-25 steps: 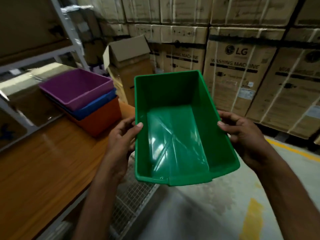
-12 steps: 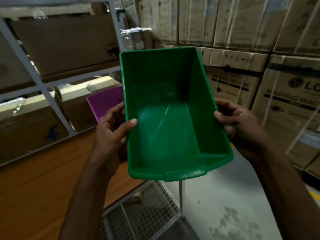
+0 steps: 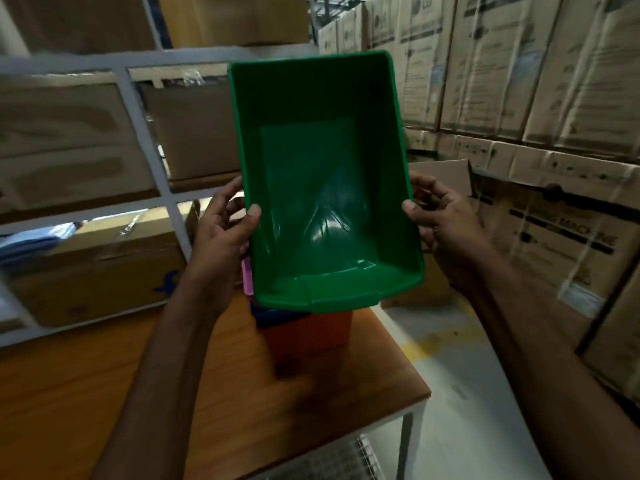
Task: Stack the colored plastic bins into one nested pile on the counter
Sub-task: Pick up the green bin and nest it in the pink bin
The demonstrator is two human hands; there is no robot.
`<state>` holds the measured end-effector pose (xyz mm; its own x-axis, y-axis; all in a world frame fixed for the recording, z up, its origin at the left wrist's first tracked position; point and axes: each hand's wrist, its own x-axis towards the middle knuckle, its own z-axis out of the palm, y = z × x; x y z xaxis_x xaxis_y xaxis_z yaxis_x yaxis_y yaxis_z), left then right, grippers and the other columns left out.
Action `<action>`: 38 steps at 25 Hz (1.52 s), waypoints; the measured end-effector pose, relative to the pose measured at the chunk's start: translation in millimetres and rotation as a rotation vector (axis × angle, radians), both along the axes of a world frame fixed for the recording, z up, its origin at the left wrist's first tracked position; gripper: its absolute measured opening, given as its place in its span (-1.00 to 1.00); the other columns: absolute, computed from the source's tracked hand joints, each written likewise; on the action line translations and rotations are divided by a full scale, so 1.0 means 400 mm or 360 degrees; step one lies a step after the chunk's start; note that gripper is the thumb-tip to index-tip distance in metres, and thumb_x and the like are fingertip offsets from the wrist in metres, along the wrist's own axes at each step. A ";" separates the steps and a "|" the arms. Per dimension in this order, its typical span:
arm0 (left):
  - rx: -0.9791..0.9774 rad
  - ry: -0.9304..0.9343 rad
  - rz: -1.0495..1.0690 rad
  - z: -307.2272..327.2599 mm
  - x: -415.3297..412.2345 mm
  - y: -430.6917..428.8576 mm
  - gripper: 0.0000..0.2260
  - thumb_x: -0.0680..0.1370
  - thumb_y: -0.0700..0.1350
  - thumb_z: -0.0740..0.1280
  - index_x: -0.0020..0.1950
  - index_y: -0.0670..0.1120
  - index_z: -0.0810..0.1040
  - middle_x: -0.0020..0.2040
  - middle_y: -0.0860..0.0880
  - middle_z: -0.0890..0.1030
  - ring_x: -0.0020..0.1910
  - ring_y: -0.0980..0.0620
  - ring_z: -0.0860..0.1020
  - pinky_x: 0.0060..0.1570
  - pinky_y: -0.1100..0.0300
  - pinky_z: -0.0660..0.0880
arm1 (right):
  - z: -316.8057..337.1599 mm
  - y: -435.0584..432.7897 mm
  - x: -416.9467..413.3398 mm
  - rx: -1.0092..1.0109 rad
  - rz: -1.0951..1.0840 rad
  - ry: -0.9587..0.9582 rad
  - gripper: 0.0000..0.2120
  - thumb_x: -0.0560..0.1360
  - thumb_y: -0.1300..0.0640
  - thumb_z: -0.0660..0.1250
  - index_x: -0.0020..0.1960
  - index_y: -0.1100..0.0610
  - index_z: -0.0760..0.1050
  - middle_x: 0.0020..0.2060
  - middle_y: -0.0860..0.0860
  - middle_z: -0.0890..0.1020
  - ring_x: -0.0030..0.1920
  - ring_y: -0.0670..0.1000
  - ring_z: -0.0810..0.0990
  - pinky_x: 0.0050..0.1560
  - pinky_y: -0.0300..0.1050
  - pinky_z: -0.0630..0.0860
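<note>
I hold an empty green bin (image 3: 325, 188) in the air with both hands, tilted so its inside faces me. My left hand (image 3: 221, 237) grips its left rim and my right hand (image 3: 440, 220) grips its right rim. Right under it on the wooden counter (image 3: 104, 382) stands a nested pile: an orange bin (image 3: 311, 337) at the bottom, a blue bin (image 3: 273, 315) in it, and a purple bin (image 3: 247, 280) on top, of which only a rim sliver shows. The green bin hides most of the pile.
A grey metal shelf frame (image 3: 145, 133) with cardboard boxes (image 3: 93, 268) stands behind the counter. Stacked washing-machine cartons (image 3: 554, 98) fill the right side. The counter's right edge (image 3: 408, 358) drops to a concrete floor; a wire mesh rack (image 3: 346, 459) sits below.
The green bin has moved left with both hands, from beside the counter to directly above the nested pile. My view has turned toward the shelf and the pile is now mostly covered.
</note>
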<state>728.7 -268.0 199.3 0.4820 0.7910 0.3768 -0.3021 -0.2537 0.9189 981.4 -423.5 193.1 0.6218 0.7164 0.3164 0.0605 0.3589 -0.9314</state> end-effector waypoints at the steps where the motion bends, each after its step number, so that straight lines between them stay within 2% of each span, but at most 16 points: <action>1: 0.0014 -0.0005 0.0054 0.005 0.011 0.018 -0.58 0.68 -0.19 0.28 0.52 0.09 0.42 0.38 0.05 0.58 0.29 0.03 0.61 0.16 -0.03 0.62 | 0.005 0.032 0.015 0.0007 0.0041 -0.0008 -0.59 0.60 0.43 0.26 0.21 -0.04 0.57 0.10 -0.04 0.72 0.19 0.02 0.65 0.32 0.14 0.57; 4: 0.0004 -0.0047 0.0221 0.015 0.056 0.084 -0.60 0.69 -0.20 0.25 0.52 0.06 0.42 0.35 0.04 0.61 0.23 0.06 0.65 -0.01 0.11 0.65 | 0.015 0.132 0.071 0.0016 0.0142 -0.0040 -0.60 0.61 0.42 0.25 0.29 0.02 0.56 0.19 0.06 0.69 0.22 0.10 0.65 0.35 0.22 0.52; 7: -0.0069 -0.0062 0.0361 0.016 0.092 0.151 -0.63 0.69 -0.20 0.25 0.50 0.00 0.45 0.29 0.05 0.64 0.17 0.11 0.66 -0.10 0.20 0.63 | 0.025 0.234 0.106 0.0003 0.0254 0.0046 -0.59 0.62 0.45 0.22 0.42 0.21 0.47 0.26 0.17 0.65 0.21 0.10 0.66 0.23 0.05 0.63; 11: -0.0271 -0.0029 0.0518 -0.004 0.112 0.223 -0.68 0.69 -0.20 0.25 0.45 -0.07 0.50 0.24 -0.02 0.66 0.12 0.08 0.67 -0.09 0.18 0.65 | 0.013 0.342 0.131 -0.0159 0.0451 0.0217 -0.59 0.62 0.43 0.21 0.42 0.19 0.48 0.19 0.05 0.67 0.14 0.04 0.66 -0.18 -0.22 0.67; 14: -0.0386 0.0118 0.0583 -0.010 0.126 0.264 -0.74 0.70 -0.19 0.25 0.38 -0.13 0.54 0.13 -0.07 0.69 -0.09 0.13 0.71 -0.13 0.15 0.68 | -0.004 0.408 0.155 -0.0308 0.0576 0.0302 -0.59 0.64 0.39 0.21 0.47 0.21 0.45 0.26 0.09 0.62 0.08 -0.01 0.63 -0.49 -0.34 0.50; 17: -0.0572 0.0364 0.0614 -0.012 0.127 0.305 -0.75 0.68 -0.15 0.29 0.35 -0.10 0.57 0.13 -0.07 0.70 -0.07 0.08 0.69 -0.18 0.11 0.64 | -0.024 0.451 0.161 -0.0455 0.0617 0.0412 -0.63 0.65 0.35 0.19 0.43 0.21 0.49 0.32 0.10 0.62 0.14 -0.03 0.66 -0.28 -0.25 0.65; 21: -0.0734 0.0522 0.0564 -0.052 0.126 0.322 -0.84 0.68 -0.15 0.29 0.23 -0.11 0.57 0.03 -0.11 0.66 -0.09 -0.01 0.66 -0.37 0.15 0.66 | -0.059 0.458 0.154 -0.0657 0.0619 0.0497 -0.69 0.69 0.32 0.14 0.39 0.22 0.48 0.05 0.07 0.65 -0.25 -0.11 0.67 -0.56 -0.34 0.45; 23: -0.0777 0.0551 0.0609 -0.076 0.123 0.322 -0.90 0.67 -0.15 0.32 0.14 -0.12 0.58 -0.01 -0.13 0.64 -0.13 -0.03 0.65 -0.43 0.17 0.65 | -0.074 0.460 0.150 -0.0730 0.0638 0.0475 -0.66 0.68 0.30 0.16 0.43 0.25 0.47 0.17 0.12 0.66 -0.11 -0.03 0.71 -0.52 -0.31 0.52; 25: -0.0804 0.0593 0.0624 -0.097 0.118 0.322 -0.90 0.66 -0.15 0.33 0.14 -0.14 0.58 -0.01 -0.14 0.63 -0.13 -0.04 0.66 -0.46 0.18 0.63 | -0.092 0.468 0.149 -0.0765 0.0630 0.0527 -0.66 0.65 0.30 0.22 0.41 0.23 0.48 0.21 0.14 0.66 0.01 0.05 0.73 -0.17 -0.18 0.70; 27: -0.0847 0.0614 0.0633 -0.114 0.117 0.324 -0.91 0.66 -0.15 0.34 0.11 -0.14 0.58 -0.04 -0.14 0.64 -0.15 -0.05 0.66 -0.48 0.15 0.63 | -0.109 0.474 0.152 -0.0804 0.0619 0.0558 -0.75 0.63 0.31 0.26 0.29 0.22 0.52 0.05 0.14 0.67 0.10 0.12 0.72 0.44 0.05 0.49; 28: -0.0873 0.0610 0.0628 -0.120 0.118 0.322 -0.92 0.66 -0.15 0.34 0.10 -0.15 0.57 -0.05 -0.15 0.64 -0.15 -0.05 0.66 -0.46 0.13 0.65 | -0.116 0.477 0.152 -0.0819 0.0625 0.0564 -0.82 0.62 0.31 0.27 0.20 0.22 0.53 0.00 0.14 0.67 0.28 0.21 0.65 0.56 0.12 0.31; 30: -0.0910 0.0596 0.0608 -0.129 0.120 0.317 -0.92 0.67 -0.16 0.32 0.09 -0.16 0.57 -0.06 -0.15 0.66 -0.14 -0.05 0.67 -0.41 0.13 0.67 | -0.127 0.481 0.151 -0.0858 0.0597 0.0566 -0.90 0.60 0.32 0.29 0.10 0.21 0.50 0.02 0.17 0.66 0.53 0.29 0.37 0.58 0.17 0.25; 32: -0.0911 0.0600 0.0595 -0.136 0.119 0.314 -0.89 0.67 -0.16 0.32 0.13 -0.16 0.59 -0.01 -0.15 0.67 -0.12 -0.04 0.68 -0.40 0.15 0.67 | -0.136 0.483 0.148 -0.0894 0.0544 0.0529 -0.91 0.60 0.33 0.29 0.08 0.20 0.48 0.09 0.18 0.65 0.51 0.30 0.40 0.52 0.17 0.37; 34: -0.0901 0.0592 0.0594 -0.142 0.116 0.314 -0.90 0.66 -0.14 0.34 0.12 -0.13 0.61 0.05 -0.15 0.67 -0.11 -0.04 0.68 -0.40 0.17 0.66 | -0.141 0.484 0.145 -0.0905 0.0504 0.0480 -0.91 0.60 0.33 0.30 0.08 0.21 0.48 0.01 0.14 0.63 0.53 0.30 0.36 0.48 0.18 0.41; 36: -0.0893 0.0572 0.0605 -0.150 0.113 0.313 -0.86 0.66 -0.13 0.34 0.18 -0.12 0.61 0.06 -0.15 0.68 -0.13 -0.01 0.68 -0.39 0.17 0.66 | -0.141 0.476 0.143 -0.0926 0.0474 0.0406 -0.87 0.60 0.32 0.31 0.15 0.23 0.49 -0.03 0.12 0.61 0.34 0.25 0.59 0.41 0.15 0.50; 38: -0.0849 0.0556 0.0642 -0.159 0.106 0.308 -0.78 0.65 -0.13 0.35 0.29 -0.11 0.60 0.03 -0.11 0.67 -0.16 0.03 0.67 -0.29 0.16 0.64 | -0.139 0.460 0.136 -0.0940 0.0431 0.0358 -0.80 0.60 0.30 0.32 0.22 0.21 0.46 0.04 0.12 0.62 -0.02 0.06 0.69 0.14 0.00 0.67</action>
